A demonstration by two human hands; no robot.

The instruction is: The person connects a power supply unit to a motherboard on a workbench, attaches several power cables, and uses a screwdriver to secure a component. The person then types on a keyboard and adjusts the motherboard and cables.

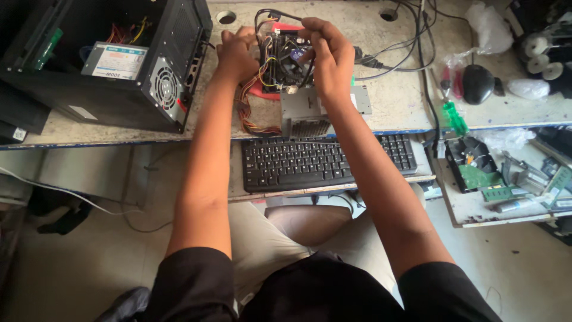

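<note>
A dark square circuit board (285, 62) bristling with coloured wires is held tilted above the pale worn desk (393, 98), between both sets of fingers. The left hand (236, 55) clamps its left edge; the right hand (326, 52) curls over the top, fingers pinching a black cable loop (275, 14). Below the fingers lies a grey metal drive box (305, 113), then a black keyboard (325, 161); left of them stands an open black computer case (113, 59). Tugging the cable hard could, I judge, tear a connector loose.

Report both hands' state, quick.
Left hand: grips the left edge of the motherboard.
Right hand: closed on a black cable over the motherboard.
</note>
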